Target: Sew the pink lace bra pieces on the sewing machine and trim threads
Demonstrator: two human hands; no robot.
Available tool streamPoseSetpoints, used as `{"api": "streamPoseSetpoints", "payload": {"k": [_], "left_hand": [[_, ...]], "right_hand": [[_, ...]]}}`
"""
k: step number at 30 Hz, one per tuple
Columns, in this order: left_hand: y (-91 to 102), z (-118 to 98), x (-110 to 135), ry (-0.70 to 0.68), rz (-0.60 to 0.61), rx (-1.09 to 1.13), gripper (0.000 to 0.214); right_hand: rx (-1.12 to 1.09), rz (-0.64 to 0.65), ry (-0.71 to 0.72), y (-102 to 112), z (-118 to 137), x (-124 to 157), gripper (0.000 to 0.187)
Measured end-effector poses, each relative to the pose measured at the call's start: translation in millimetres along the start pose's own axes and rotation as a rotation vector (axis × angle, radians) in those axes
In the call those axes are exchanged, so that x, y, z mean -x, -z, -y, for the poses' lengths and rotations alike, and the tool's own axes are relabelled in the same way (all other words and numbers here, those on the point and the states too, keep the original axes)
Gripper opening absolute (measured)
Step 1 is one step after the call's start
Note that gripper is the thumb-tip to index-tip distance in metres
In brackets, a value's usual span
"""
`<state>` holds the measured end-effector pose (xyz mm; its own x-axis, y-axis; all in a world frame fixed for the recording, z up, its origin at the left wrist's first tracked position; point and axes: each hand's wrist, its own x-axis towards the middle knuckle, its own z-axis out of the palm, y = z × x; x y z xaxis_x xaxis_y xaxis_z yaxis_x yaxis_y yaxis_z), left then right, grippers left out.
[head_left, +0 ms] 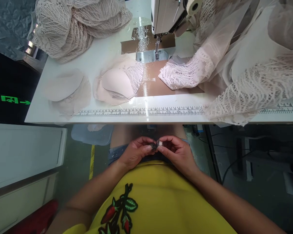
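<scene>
Over my lap, below the table edge, both hands meet at the fingertips. My left hand (pixel 137 151) pinches a small dark metal piece that looks like a bobbin case (pixel 153 146). Between the thumb and fingers of my right hand (pixel 177 152) is a small bobbin wound with white thread (pixel 159 143). The two pieces touch or nearly touch; fingers partly hide both. Above them on the table stands the sewing machine (pixel 164 16), its needle and presser foot (pixel 157 48) over the metal plate.
Lace-covered cups (pixel 119 81) and a sheer cup piece (pixel 64 87) lie left of the needle. Stacked lace (pixel 80 29) sits at back left, more lace and mesh (pixel 258 81) at right. A ruler strip (pixel 139 112) lines the table's front. Below is a plastic bin (pixel 92 135).
</scene>
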<state>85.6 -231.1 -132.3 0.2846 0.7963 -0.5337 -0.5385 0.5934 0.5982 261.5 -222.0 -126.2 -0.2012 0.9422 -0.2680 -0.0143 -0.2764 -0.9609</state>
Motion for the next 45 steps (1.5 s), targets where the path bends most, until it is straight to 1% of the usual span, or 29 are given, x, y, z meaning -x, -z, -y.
{"api": "streamPoseSetpoints", "payload": {"k": [3, 6, 12, 17, 24, 30, 34, 37, 40, 45], "left_hand": [[-1.2, -0.2, -0.1, -0.012, -0.013, -0.011, 0.027], [0.7, 1.1, 0.0, -0.02, -0.004, -0.033, 0.026], [3.5, 4.1, -0.7, -0.029, -0.001, -0.068, 0.029], [1.2, 2.6, 0.2, -0.038, -0.008, -0.067, 0.028], [2.7, 2.7, 1.6, -0.109, -0.012, -0.14, 0.025], [2.1, 1.8, 2.5, -0.105, 0.047, -0.153, 0.023], [2.5, 1.9, 3.0, -0.125, 0.064, -0.154, 0.026], [3.6, 2.3, 3.5, -0.142, 0.082, -0.158, 0.023], [4.2, 2.2, 4.3, -0.118, 0.097, -0.143, 0.019], [1.2, -0.4, 5.8, -0.018, 0.101, -0.067, 0.02]], "right_hand": [[0.038, -0.013, 0.032, -0.8, 3.1, -0.6, 0.024], [0.101, 0.006, 0.091, -0.6, 5.6, -0.9, 0.018], [0.208, 0.008, 0.191, -0.7, 3.2, -0.5, 0.015], [0.21, 0.033, 0.266, -0.5, 1.3, -1.0, 0.011], [0.249, 0.06, 0.337, 1.5, 0.1, -2.2, 0.01], [0.274, 0.039, 0.324, 1.5, -0.9, -0.8, 0.015], [0.309, 0.044, 0.409, 2.0, -1.8, -0.9, 0.013], [0.321, 0.044, 0.439, 2.8, -1.4, -1.5, 0.013], [0.322, 0.063, 0.461, 3.2, 0.2, -2.3, 0.011], [0.258, 0.086, 0.524, 2.8, 0.0, -3.8, 0.013]]}}
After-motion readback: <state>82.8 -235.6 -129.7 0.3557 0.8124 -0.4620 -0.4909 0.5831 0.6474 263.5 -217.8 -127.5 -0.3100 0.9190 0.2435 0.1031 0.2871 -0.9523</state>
